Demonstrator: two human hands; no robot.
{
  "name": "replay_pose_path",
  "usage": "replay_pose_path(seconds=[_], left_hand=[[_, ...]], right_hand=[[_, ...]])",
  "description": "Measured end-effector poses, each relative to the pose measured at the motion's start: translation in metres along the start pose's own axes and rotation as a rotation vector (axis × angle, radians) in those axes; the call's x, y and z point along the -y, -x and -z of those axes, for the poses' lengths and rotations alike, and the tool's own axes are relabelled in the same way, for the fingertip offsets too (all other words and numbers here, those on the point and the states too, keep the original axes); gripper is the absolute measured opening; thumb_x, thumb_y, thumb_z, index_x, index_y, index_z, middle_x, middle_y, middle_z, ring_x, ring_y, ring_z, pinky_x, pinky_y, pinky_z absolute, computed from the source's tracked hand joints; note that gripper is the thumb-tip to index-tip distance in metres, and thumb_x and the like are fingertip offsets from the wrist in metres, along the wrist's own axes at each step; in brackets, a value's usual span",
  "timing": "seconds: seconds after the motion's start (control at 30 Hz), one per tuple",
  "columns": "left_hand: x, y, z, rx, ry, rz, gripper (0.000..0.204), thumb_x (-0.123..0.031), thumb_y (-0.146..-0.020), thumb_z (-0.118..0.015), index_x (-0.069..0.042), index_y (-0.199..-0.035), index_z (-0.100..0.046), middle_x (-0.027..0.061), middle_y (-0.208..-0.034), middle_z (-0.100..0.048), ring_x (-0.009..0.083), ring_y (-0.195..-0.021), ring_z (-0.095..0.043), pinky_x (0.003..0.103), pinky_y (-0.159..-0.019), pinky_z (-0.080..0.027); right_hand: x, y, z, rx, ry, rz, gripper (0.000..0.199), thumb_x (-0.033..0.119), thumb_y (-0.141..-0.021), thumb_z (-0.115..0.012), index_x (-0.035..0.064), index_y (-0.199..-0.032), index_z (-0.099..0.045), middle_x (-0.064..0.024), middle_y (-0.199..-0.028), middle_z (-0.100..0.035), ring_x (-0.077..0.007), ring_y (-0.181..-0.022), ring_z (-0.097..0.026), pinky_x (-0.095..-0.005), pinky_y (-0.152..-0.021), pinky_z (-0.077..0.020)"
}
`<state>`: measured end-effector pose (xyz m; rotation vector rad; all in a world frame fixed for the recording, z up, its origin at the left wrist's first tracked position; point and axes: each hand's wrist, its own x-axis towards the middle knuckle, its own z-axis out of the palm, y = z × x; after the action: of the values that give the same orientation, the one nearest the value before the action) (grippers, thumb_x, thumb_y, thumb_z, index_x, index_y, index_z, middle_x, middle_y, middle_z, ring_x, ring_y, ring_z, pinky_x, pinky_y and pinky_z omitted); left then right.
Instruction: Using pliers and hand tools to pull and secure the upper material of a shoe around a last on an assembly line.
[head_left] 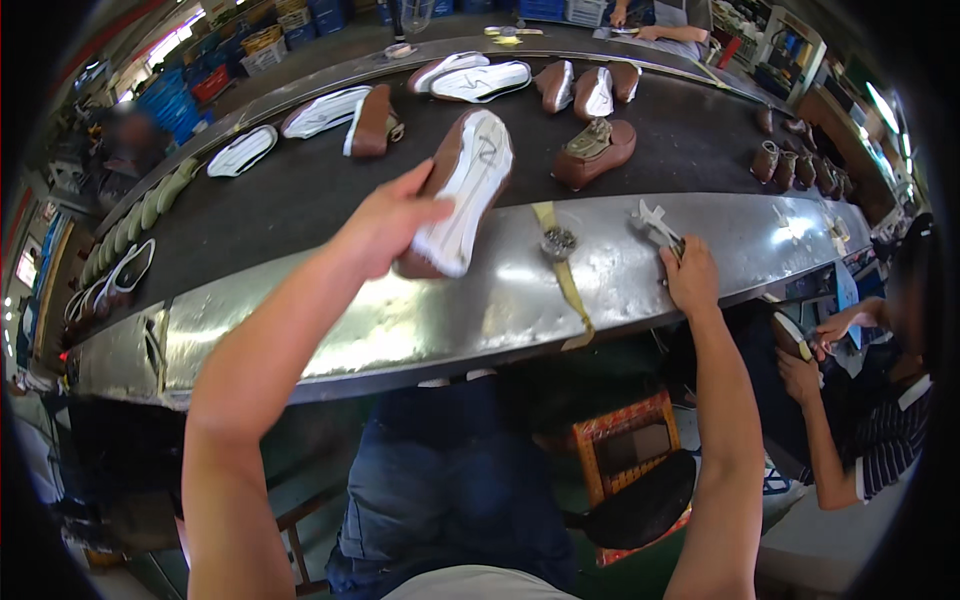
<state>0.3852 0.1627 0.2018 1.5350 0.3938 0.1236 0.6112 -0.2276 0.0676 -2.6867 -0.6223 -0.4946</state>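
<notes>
My left hand (400,220) is wrapped round a brown shoe (470,180), lifted over the near metal ledge. Its white underside, with a dark squiggle on it, faces up. On the ledge to the right lie metal pliers (655,224), jaws pointing away from me. My right hand (692,275) has its fingers closed round their handles. Between the hands, a small round heap of metal bits (558,241) sits on a strip of yellowish tape (572,290). Farther back, a brown shoe with an olive upper (596,153) stands on the black belt.
On the black belt (330,195), several white-bottomed shoes (480,82) line the far side. More brown shoes (787,168) stand at the right. A co-worker's hands (800,370) hold a shoe at the lower right. Beneath the ledge is a chair with an orange-red frame (590,470).
</notes>
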Motion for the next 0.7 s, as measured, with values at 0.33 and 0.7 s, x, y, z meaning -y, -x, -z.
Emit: replay_pose_path(seconds=[0.33, 0.7], left_hand=[[0.050, -0.215, -0.032, 0.112, -1.981, -0.760, 0.053, -0.025, -0.096, -0.062, -0.017, -0.147, -0.049, 0.0158, -0.153, -0.048, 0.0400, -0.136, -0.050, 0.055, -0.104, -0.047], [0.058, -0.400, 0.129, -0.561, -0.945, -0.403, 0.062, -0.044, -0.093, -0.066, -0.008, -0.142, -0.056, 0.0270, -0.160, -0.032, 0.0424, -0.147, -0.034, 0.044, -0.121, -0.031]], right_hand=[[0.002, -0.002, 0.004, 0.009, -0.081, 0.024, 0.046, 0.033, -0.093, -0.069, -0.0005, -0.122, -0.058, -0.0233, -0.112, -0.062, -0.0439, -0.107, -0.059, -0.0497, -0.093, -0.0467], [0.009, -0.008, 0.002, 0.020, -0.102, 0.039, 0.044, 0.023, -0.087, -0.074, -0.0010, -0.119, -0.057, -0.0221, -0.107, -0.061, -0.0431, -0.099, -0.060, -0.0495, -0.087, -0.0474]])
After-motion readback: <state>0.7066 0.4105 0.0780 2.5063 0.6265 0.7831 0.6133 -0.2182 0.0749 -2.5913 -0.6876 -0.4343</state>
